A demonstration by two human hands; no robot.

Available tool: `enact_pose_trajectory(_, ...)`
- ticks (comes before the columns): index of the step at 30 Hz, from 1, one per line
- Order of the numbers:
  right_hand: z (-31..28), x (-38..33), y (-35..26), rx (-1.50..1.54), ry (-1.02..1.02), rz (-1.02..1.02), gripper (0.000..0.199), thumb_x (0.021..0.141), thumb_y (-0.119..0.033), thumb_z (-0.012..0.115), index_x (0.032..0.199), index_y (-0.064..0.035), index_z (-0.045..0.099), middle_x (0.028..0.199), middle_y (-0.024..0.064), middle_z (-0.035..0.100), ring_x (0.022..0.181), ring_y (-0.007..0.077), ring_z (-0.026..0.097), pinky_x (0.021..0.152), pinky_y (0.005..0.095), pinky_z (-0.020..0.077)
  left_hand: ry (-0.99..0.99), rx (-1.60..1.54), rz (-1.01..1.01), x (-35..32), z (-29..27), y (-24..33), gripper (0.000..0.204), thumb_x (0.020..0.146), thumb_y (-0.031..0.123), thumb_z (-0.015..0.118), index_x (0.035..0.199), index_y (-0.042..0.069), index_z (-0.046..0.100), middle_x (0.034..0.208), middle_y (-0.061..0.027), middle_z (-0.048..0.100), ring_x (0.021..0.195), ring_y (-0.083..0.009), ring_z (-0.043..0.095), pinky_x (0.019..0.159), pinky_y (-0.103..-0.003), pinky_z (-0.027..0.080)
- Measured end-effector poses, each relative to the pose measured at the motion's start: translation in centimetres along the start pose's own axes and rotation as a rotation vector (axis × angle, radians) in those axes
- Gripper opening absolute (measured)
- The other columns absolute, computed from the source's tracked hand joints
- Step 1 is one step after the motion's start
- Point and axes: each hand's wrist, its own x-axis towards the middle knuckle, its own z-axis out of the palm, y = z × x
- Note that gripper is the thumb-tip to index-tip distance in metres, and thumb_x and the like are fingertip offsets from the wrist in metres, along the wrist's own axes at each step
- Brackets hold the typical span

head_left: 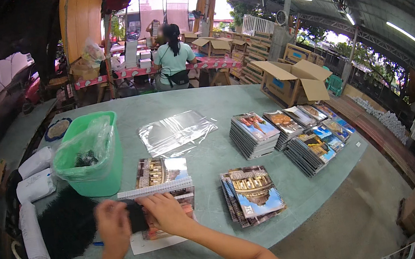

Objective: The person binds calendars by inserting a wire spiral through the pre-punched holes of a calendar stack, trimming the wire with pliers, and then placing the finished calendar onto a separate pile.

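A wire-bound booklet (163, 171) with photo pages lies open in front of me, its white binding (155, 189) running across the middle. My right hand (165, 213) rests over its lower page, fingers bent at the left edge beside a dark strip (136, 216). My left hand (113, 226) is raised just left of that strip, slightly blurred, its fingers curled together; what they hold is too small to make out. Next to it spreads a pile of fine black pieces (68, 226). A white sheet (154, 241) shows under the booklet.
A green bin (95, 170) lined with plastic stands left, near white wrapped bundles (37, 186). Clear plastic sleeves (176, 132) lie behind the booklet. Booklet stacks (253, 194) are at right, more (255, 133) behind, with an open carton (285, 85). A person (174, 55) works at a far table.
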Motion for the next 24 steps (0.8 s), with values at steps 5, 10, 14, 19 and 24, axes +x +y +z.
enact_pose_trajectory(5,-2.8,-1.0,1.9,-0.101,-0.052,0.095,0.024,0.079,-0.017,0.061,0.102,-0.0103,0.06,0.088,0.0054,0.062,0.086,0.0225,0.057,0.075,0.0352,0.0395,0.165,-0.072,-0.066,1.5,-2.0,0.3,0.028,0.068,-0.004,0.065,0.094,0.005,0.062,0.091,-0.0137,0.053,0.087,-0.0311,0.055,0.077,-0.038,0.045)
enact_pose_trajectory(10,-2.6,-1.4,2.6,-0.041,-0.039,0.17,0.02,0.079,-0.015,0.06,0.099,-0.0134,0.062,0.088,0.0047,0.062,0.084,0.0215,0.059,0.073,0.0354,0.0388,-0.021,-0.103,-0.003,1.3,-0.1,0.0,0.026,0.069,-0.005,0.064,0.094,0.002,0.062,0.093,-0.0131,0.052,0.086,-0.0275,0.055,0.077,-0.035,0.045)
enact_pose_trajectory(14,-2.8,-1.7,3.6,0.027,-0.036,0.12,0.022,0.078,-0.012,0.059,0.1,-0.0148,0.063,0.087,0.0039,0.063,0.084,0.0214,0.059,0.073,0.0365,0.0382,0.102,-0.138,-0.092,2.3,-1.0,0.2,0.025,0.069,-0.004,0.065,0.092,0.003,0.062,0.093,-0.0127,0.052,0.086,-0.027,0.055,0.077,-0.034,0.045)
enact_pose_trajectory(19,-1.9,-1.2,3.1,0.013,-0.026,0.086,0.022,0.076,-0.012,0.06,0.098,-0.015,0.063,0.085,0.0024,0.063,0.085,0.0206,0.059,0.074,0.0363,0.0372,-0.076,-0.258,-0.034,0.4,0.1,0.0,0.026,0.066,-0.004,0.067,0.091,0.005,0.064,0.087,-0.0125,0.052,0.082,-0.0263,0.056,0.072,-0.034,0.046)
enact_pose_trajectory(24,-2.5,-1.7,2.4,0.008,-0.01,0.1,0.021,0.076,-0.01,0.062,0.096,-0.0122,0.064,0.083,0.0051,0.063,0.083,0.024,0.058,0.074,0.038,0.0398,0.006,-0.136,-0.014,1.0,1.4,1.4,0.028,0.067,-0.005,0.066,0.093,0.006,0.064,0.089,-0.0112,0.054,0.081,-0.029,0.054,0.074,-0.037,0.046)
